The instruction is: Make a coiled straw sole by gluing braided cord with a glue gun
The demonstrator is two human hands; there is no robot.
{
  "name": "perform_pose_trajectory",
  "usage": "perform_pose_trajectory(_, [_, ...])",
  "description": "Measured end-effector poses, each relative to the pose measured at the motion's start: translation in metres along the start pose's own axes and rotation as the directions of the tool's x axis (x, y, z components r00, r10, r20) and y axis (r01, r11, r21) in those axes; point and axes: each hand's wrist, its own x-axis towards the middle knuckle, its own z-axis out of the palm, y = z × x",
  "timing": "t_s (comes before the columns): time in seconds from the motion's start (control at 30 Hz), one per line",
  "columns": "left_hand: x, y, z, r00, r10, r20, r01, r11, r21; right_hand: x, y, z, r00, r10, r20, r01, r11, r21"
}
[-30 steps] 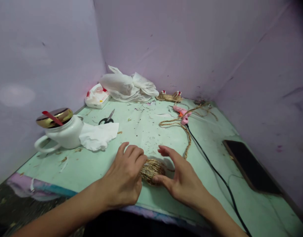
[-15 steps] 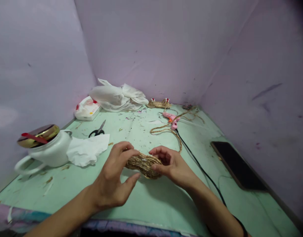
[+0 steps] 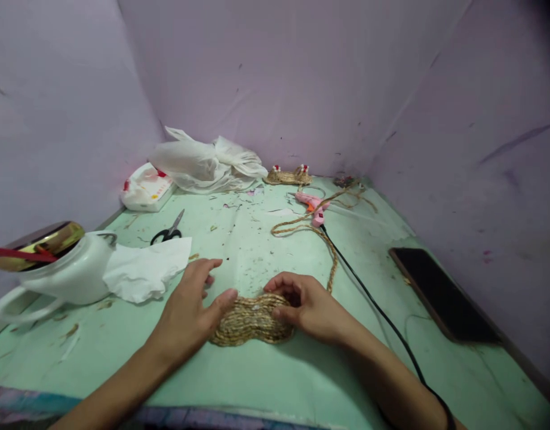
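A coiled, braided natural-fibre rope piece (image 3: 248,323), narrower at its waist like a figure eight, lies at the front of the table with its ridged face showing. My right hand (image 3: 310,309) grips its right end, thumb on the face and fingers curled behind the far edge. Beside the left end, my left hand (image 3: 187,307) is open, fingers apart and thumb at the upper left edge; whether the thumb touches cannot be made out. A loose braided rope (image 3: 334,260) runs from behind my right hand towards the back.
A pink glue gun (image 3: 314,206) with a black cord lies behind. At right is a phone (image 3: 442,292). Scissors (image 3: 169,230), a crumpled tissue (image 3: 144,272) and a white pot (image 3: 68,278) stand left. Farther back are a plastic bag (image 3: 207,161) and a beaded rope piece (image 3: 288,177).
The rope piece has come down nearer the table's front and turned its broad face up. My left hand has let go of its left end and moved left; my right hand keeps hold.
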Motion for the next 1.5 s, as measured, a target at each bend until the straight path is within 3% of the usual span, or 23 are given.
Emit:
perform_pose_trajectory(0.07, [0.0,-0.001,-0.003,0.989,-0.075,0.125,0.097,0.98,-0.175,-0.001,-0.002,0.001,0.999,-0.034,-0.033,0.035,0.998,0.043])
perform_pose_trajectory(0.17, [-0.001,-0.002,-0.002,0.967,-0.064,0.248,0.148,0.929,-0.338,0.0,0.0,0.0,0.992,-0.082,-0.099,0.083,0.997,-0.002])
perform_pose_trajectory(0.37, [0.002,-0.003,0.007,0.975,-0.051,0.214,0.138,0.901,-0.412,-0.001,0.005,-0.003,0.949,-0.29,-0.127,0.246,0.927,-0.283])
perform_pose_trajectory(0.67, [0.002,0.001,0.01,0.985,-0.057,0.165,0.116,0.919,-0.376,0.0,0.005,-0.004,0.972,-0.192,-0.137,0.157,0.961,-0.229])
perform_pose_trajectory(1.0, [0.0,-0.001,0.009,0.969,-0.057,0.239,0.175,0.842,-0.51,-0.004,0.007,-0.005,0.945,-0.325,-0.026,0.286,0.865,-0.411])
perform_pose_trajectory(1.07, [0.0,-0.003,0.009,0.968,-0.06,0.245,0.202,0.77,-0.606,-0.001,0.006,-0.003,0.962,-0.268,-0.052,0.238,0.918,-0.317])
perform_pose_trajectory(1.13, [0.002,-0.004,0.008,0.972,-0.062,0.227,0.212,0.651,-0.729,0.002,0.005,-0.002,0.98,-0.163,-0.117,0.151,0.983,-0.102])
perform_pose_trajectory(1.23, [0.008,-0.004,0.007,0.977,-0.065,0.202,0.207,0.506,-0.838,0.007,0.002,0.0,0.975,-0.018,-0.22,0.079,0.959,0.271])
perform_pose_trajectory(1.33, [0.018,0.005,0.013,0.961,-0.045,0.271,0.26,0.474,-0.841,0.01,0.001,0.003,0.95,0.027,-0.311,0.124,0.881,0.456])
perform_pose_trajectory(1.5, [0.036,0.027,0.035,0.944,0.004,0.329,0.288,0.47,-0.834,0.011,0.005,0.004,0.956,0.01,-0.295,0.156,0.831,0.534])
